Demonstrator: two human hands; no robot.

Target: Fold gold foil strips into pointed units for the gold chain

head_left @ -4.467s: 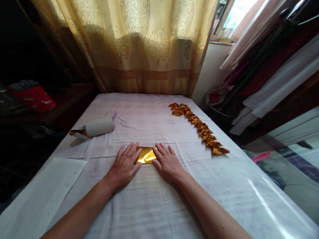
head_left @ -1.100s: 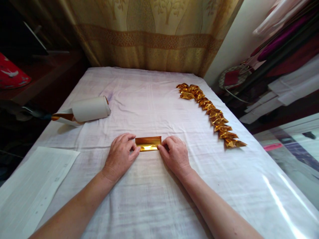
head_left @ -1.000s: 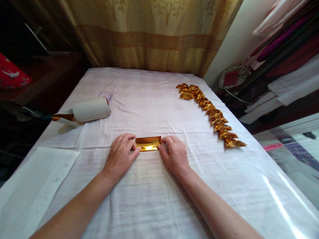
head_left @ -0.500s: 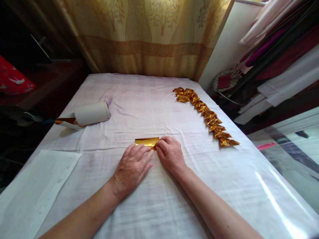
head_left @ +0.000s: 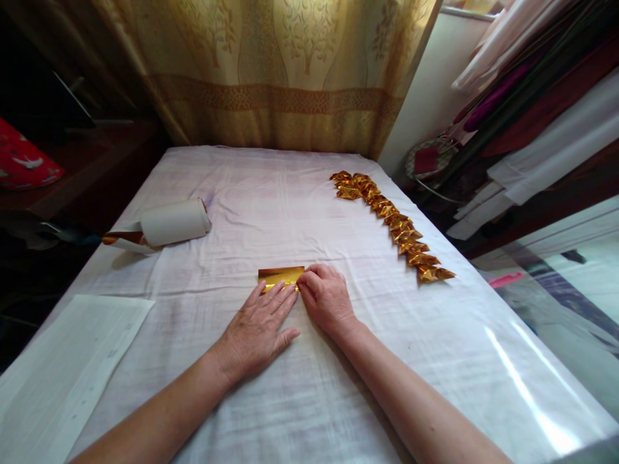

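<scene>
A small rectangle of shiny gold foil paper (head_left: 282,273) lies flat on the cloth-covered table in front of me. My left hand (head_left: 261,325) rests flat, fingers stretched out, with the fingertips pressing on the foil's near edge. At the foil's right end, the fingers of my right hand (head_left: 326,293) are curled and pinch its near corner. Both hands partly cover the near edge. To the right runs a curved row of folded gold foil pieces (head_left: 405,233), overlapping one another.
On the left lies a roll of white-backed paper (head_left: 175,222) with gold showing inside. Nearer me is a large white sheet (head_left: 82,361). The table's white cloth (head_left: 271,206) is slightly wrinkled. A patterned curtain (head_left: 271,96) hangs behind, and clothes (head_left: 556,142) hang at right.
My left hand has flattened, its fingers straightening and its thumb spreading away. More of the gold foil paper shows. My right hand keeps its pinch. The whole view has shifted slightly.
</scene>
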